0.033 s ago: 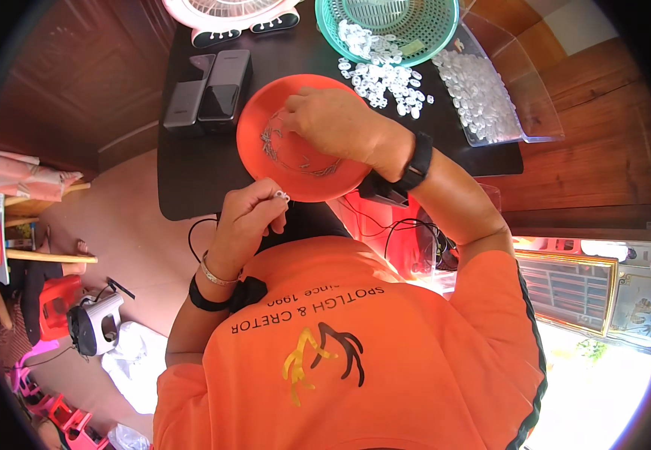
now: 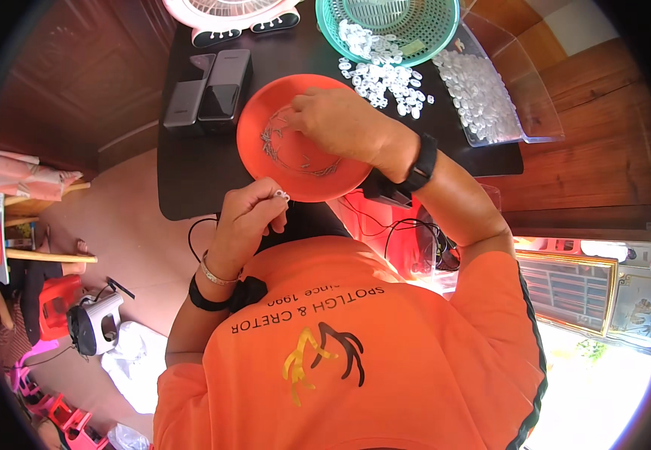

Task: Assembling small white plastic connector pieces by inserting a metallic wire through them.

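My left hand (image 2: 250,217), just off the near edge of the red plastic bowl (image 2: 254,154), is closed in a pinch. Between its thumb and finger sits a small white plastic piece with holes (image 2: 282,196). Over the bowl's far right part reaches my right hand (image 2: 333,120), its fingers pinched together low over the inside. Whatever those fingertips hold is too small to make out. Thin silver metal pins (image 2: 267,142) lie scattered round the bowl's bottom, with more bunched (image 2: 325,171) near its near right side.
Behind the bowl, a heap of white plastic pieces (image 2: 385,84) spills from a green basket (image 2: 434,56). A clear tray (image 2: 539,139) holds many more at the right. Two grey box-shaped devices (image 2: 224,90) stand left of the bowl, and a pink fan (image 2: 228,9) behind them.
My right hand has shifted slightly to the right and toward me, staying over the bowl. My left hand stays where it was with the white plastic piece.
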